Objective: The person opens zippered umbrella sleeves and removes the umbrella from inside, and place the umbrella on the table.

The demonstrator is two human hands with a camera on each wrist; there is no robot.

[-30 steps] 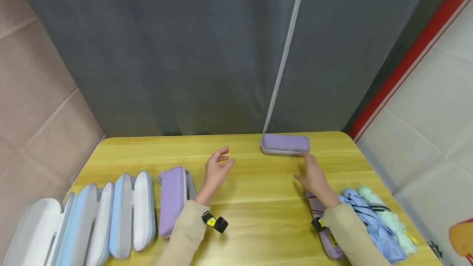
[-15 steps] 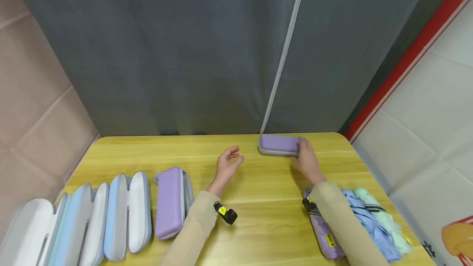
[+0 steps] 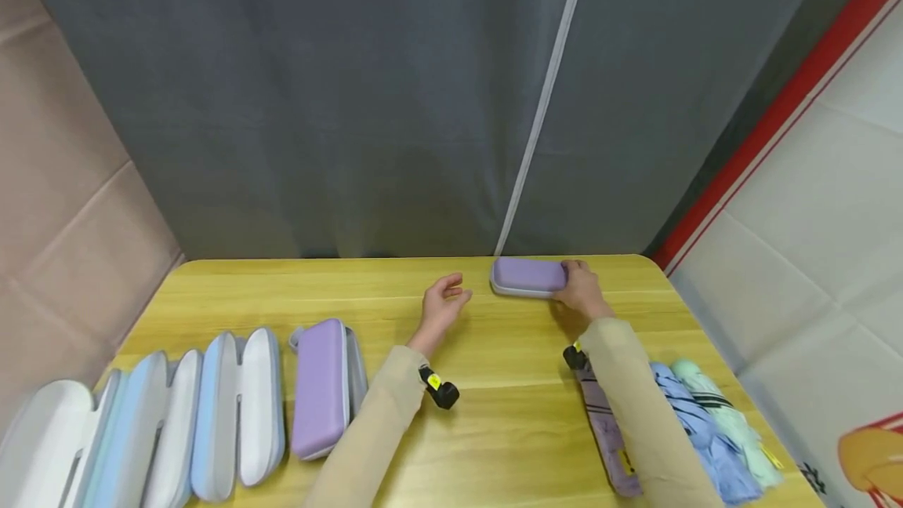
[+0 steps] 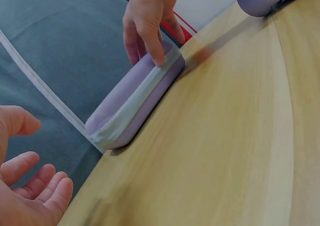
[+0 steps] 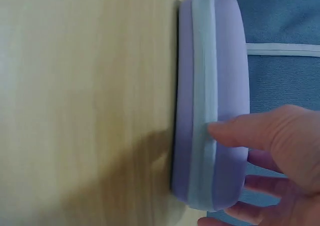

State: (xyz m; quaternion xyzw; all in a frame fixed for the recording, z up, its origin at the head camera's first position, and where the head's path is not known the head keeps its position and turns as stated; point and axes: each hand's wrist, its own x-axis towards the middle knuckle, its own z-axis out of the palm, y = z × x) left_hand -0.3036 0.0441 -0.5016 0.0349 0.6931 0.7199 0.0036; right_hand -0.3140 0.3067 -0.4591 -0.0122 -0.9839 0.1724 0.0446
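Observation:
A closed purple zip case (image 3: 529, 277) lies at the table's back edge, with a pale grey zip band along its side. My right hand (image 3: 582, 288) grips its right end. In the right wrist view, the thumb (image 5: 235, 130) presses on the zip band and the fingers reach behind the case. My left hand (image 3: 442, 308) hovers over the table left of this case, fingers loosely bent and holding nothing. Another purple case (image 3: 319, 390), partly open, stands left of my left forearm.
Several open white-and-blue cases (image 3: 240, 410) stand in a row at the left. Folded umbrellas lie at the right: a purple one (image 3: 608, 437) partly under my right forearm, a blue one (image 3: 705, 429) and a mint one (image 3: 727, 414). A grey curtain (image 3: 339, 100) hangs behind the table.
My right hand has moved from beside the case's near right corner onto its right end and now grips it. My left hand has shifted slightly right.

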